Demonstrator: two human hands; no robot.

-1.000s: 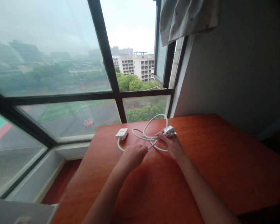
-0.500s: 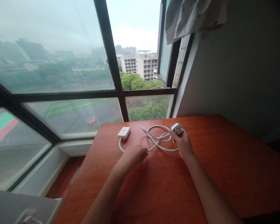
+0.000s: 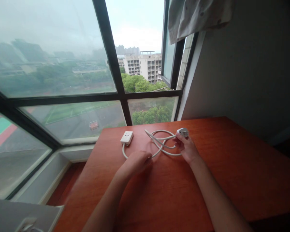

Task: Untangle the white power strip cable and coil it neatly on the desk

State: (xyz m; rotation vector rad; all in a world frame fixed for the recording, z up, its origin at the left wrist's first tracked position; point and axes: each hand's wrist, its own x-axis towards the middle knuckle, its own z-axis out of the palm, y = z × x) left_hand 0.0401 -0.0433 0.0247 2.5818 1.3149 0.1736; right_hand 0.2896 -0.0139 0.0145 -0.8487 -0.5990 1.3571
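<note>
A white extension cord lies on a reddish wooden table (image 3: pixel 232 167). Its small socket block (image 3: pixel 127 137) rests near the table's far left edge. The white cable (image 3: pixel 160 141) loops between the block and my hands. My right hand (image 3: pixel 187 148) is closed around the white plug (image 3: pixel 183 131), holding it just above the table. My left hand (image 3: pixel 136 162) rests on the table with curled fingers pinching the cable where it runs back toward the socket block.
A large window with dark frames (image 3: pixel 116 74) stands right behind the table. A grey wall (image 3: pixel 251 64) runs along the right side. A pale cloth (image 3: pixel 198 16) hangs at the top. A low sill and the floor (image 3: pixel 62 180) lie left of the table.
My right hand has carried the plug to the right and farther back, stretching the loops flatter. My left hand has stayed on the cable in about the same spot.
</note>
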